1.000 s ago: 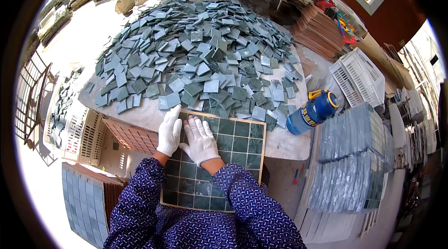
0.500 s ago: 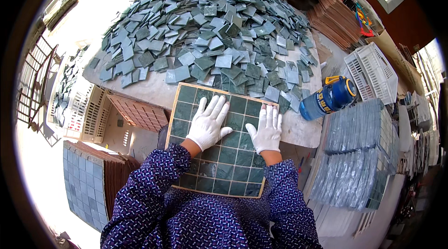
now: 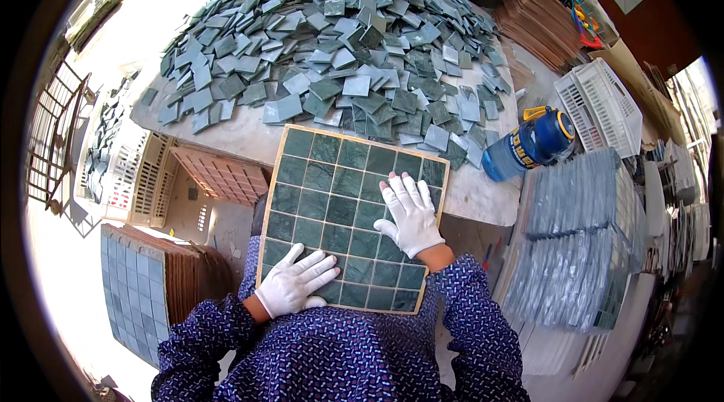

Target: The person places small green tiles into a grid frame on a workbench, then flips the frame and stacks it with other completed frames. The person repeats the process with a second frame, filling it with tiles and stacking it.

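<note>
- Left hand: gloved, spread flat on near left corner of tile board, gripping nothing.
- Right hand: gloved, flat, open, near board's right edge.
- Board: overhanging worktop near edge, beside loose tiles.

The tile sheet showed glossy green stone-like squares, faintly marbled, set in a pale wood-coloured frame. Both hands wore white knit cloth gloves, the left hand at the sheet's near edge, the right hand flat on the glaze. The loose tiles looked matt grey-green, some duller. The table was rough pale stone or concrete. The bottle was shiny blue plastic; the crate white plastic; the sleeves printed cloth.
</note>
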A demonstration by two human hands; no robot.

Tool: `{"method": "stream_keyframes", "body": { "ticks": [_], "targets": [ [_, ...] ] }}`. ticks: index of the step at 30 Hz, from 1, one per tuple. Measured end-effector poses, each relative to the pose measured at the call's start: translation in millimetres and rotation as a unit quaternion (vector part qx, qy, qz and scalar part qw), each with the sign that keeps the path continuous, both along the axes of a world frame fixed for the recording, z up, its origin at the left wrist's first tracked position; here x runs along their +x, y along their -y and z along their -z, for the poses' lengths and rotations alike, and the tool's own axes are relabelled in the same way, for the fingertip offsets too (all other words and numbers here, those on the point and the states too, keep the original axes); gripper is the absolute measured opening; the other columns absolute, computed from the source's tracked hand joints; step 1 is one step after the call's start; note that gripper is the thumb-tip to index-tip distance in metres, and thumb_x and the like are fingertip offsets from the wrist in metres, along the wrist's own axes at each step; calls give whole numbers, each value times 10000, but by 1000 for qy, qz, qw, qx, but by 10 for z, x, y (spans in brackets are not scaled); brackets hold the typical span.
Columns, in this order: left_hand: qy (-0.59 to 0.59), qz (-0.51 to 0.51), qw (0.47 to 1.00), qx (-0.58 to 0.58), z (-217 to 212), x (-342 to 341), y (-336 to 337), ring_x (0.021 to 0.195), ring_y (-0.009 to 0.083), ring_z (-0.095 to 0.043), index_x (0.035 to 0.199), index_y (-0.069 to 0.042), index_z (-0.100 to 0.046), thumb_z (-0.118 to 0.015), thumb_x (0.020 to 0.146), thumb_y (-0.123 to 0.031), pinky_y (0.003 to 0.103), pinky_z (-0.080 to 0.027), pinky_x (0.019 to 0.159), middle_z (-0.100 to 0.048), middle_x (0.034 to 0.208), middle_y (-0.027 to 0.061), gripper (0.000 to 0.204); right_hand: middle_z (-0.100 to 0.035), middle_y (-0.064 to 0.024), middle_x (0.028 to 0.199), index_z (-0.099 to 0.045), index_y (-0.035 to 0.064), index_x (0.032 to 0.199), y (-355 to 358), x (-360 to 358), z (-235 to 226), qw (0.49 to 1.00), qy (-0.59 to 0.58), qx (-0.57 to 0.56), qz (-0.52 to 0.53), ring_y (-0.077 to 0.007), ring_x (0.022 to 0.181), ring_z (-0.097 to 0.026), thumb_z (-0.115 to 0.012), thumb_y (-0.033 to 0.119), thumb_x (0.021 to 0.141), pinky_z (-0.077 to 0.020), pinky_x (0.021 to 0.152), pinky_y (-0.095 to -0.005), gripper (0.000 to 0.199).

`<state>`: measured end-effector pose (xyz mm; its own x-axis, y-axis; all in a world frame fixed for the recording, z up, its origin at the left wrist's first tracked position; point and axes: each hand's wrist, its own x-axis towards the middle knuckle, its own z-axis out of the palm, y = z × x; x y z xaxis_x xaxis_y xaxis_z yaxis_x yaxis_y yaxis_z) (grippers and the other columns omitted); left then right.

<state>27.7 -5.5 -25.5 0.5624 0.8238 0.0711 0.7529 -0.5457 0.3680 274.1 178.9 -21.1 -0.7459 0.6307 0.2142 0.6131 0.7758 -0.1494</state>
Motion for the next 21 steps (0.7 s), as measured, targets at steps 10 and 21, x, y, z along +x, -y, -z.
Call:
{"method": "stream_keyframes", "body": {
  "ticks": [10, 21],
  "targets": [
    [-37, -199, 979, 24, 24, -45, 113, 1309, 315, -429, 1343, -56, -496, -550, 831, -514, 526, -219, 1121, -464, 1416, 139, 689, -396, -220, 1441, -417, -8, 1390, 959, 257, 115, 997, 21, -64, 49, -372, 1330, -387, -707, 346, 787, -304, 1104, -497, 757],
    [-43, -210, 976, 32, 3, 27, 114, 1335, 333, -391, 1351, -27, -476, -581, 828, -472, 543, -191, 1129, -445, 1425, 165, 694, -467, -193, 1388, -492, 0, 1322, 892, 274, 35, 998, 23, -47, 26, -350, 1286, -434, -693, 313, 801, -318, 1090, -481, 640]
  ]
}}
